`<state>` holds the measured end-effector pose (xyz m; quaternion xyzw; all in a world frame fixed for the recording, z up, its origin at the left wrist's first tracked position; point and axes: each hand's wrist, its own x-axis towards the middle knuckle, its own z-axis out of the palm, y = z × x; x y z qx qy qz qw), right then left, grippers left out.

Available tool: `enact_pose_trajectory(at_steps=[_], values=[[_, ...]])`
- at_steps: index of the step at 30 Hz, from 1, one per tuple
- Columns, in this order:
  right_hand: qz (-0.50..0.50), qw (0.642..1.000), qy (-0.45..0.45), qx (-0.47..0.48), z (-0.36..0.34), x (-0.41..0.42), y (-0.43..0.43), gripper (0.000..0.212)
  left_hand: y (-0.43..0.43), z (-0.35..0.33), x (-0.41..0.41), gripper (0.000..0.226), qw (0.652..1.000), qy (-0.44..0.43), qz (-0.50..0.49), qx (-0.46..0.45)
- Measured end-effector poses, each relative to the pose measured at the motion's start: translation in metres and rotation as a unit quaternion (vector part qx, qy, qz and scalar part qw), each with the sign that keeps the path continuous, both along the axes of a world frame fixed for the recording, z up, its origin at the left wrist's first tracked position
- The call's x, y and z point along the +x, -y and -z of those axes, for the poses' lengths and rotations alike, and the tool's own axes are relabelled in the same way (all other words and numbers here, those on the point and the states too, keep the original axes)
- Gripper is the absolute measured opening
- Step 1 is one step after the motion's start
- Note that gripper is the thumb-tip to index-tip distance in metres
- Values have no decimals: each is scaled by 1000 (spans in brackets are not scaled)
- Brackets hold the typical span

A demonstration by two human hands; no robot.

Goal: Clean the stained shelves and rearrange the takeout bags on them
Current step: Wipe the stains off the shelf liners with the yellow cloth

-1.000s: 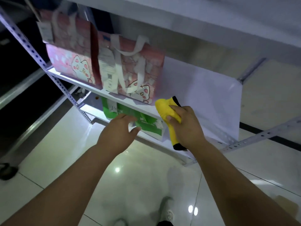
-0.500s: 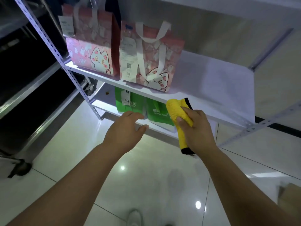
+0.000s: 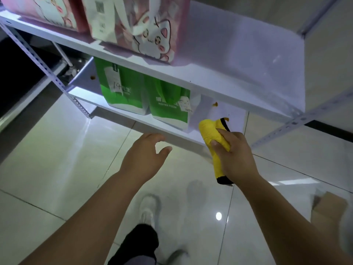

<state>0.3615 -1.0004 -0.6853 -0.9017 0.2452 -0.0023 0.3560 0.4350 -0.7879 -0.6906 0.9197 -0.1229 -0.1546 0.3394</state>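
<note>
My right hand [image 3: 236,153] grips a yellow cloth with a black edge [image 3: 212,134], held at the front right edge of the lower white shelf [image 3: 168,133]. My left hand [image 3: 147,155] hovers open just below that shelf's front edge, holding nothing. Two green takeout bags [image 3: 122,90] [image 3: 169,106] stand side by side on the lower shelf. Brown stains [image 3: 215,104] [image 3: 93,77] mark its surface to the right and left of them. Two pink cat-print bags [image 3: 145,23] [image 3: 44,8] stand on the upper white shelf [image 3: 238,73].
Perforated metal uprights [image 3: 44,64] [image 3: 298,121] frame the rack at left and right. The glossy tiled floor [image 3: 57,150] lies below, with my white shoe [image 3: 147,209] on it. A brown cardboard box [image 3: 328,209] sits low at the right.
The view has dropped and moved closer to the rack. My right hand carried the cloth down from the upper shelf's edge to the lower shelf's edge; my left hand came down with it.
</note>
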Motion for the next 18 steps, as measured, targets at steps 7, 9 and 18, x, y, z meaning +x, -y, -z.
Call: enact_pose_trajectory(at_steps=[7, 9, 18], values=[[50, 998, -17, -17, 114, 17, 43, 45, 55, 115, 28, 31, 999, -22, 37, -6], [61, 998, -20, -16, 146, 24, 54, 45, 70, 147, 40, 30, 999, -19, 47, -10], [102, 993, -11, -58, 269, 53, 90, 46, 135, 264, 76, 33, 992, 19, 122, -23]])
